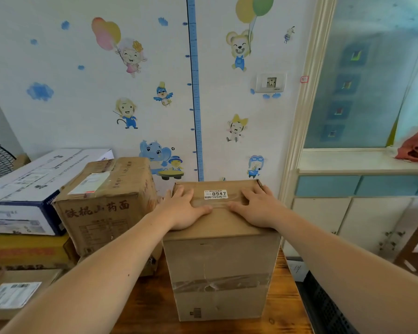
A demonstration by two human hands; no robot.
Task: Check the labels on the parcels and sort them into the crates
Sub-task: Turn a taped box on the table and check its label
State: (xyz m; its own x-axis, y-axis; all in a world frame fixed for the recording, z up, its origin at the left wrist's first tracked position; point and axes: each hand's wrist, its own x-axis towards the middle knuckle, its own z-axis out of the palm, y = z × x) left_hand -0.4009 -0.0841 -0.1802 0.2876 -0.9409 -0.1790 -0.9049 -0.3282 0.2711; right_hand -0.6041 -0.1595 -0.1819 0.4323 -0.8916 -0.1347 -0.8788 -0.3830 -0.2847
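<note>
Head view: a tall brown parcel (221, 249) stands upright on a wooden table (152, 307), and both hands are on its top.
Step now: I think this is the label check. The white label (215, 194) with 0947 on it sits on the parcel's top, in plain sight.
Where the label is: between the two hands, a bit past the fingertips, and not covered.
Left hand (182, 208): lies flat on the top, palm down, fingers spread and pointing to the far edge. The thumb points in toward the other thumb.
Right hand (257, 208): lies flat the same way on the other half of the top.
Grip: both hands are open and only rest or press on the top. Nothing is wrapped or pinched, so the parcel is not really held.
Arms: both reach out long and straight from the body and come closer together at the parcel.
Beside the left hand: another brown box (106, 203) stands just to the outside, very near the parcel. I cannot tell if they touch.
Crate: a dark crate (323, 307) with holes shows low down, below the right arm and past the table edge.
Next move: my guess is that the hands must slide to the parcel's sides to lift it.
Care: the parcel is tall, so it could tip.
</note>
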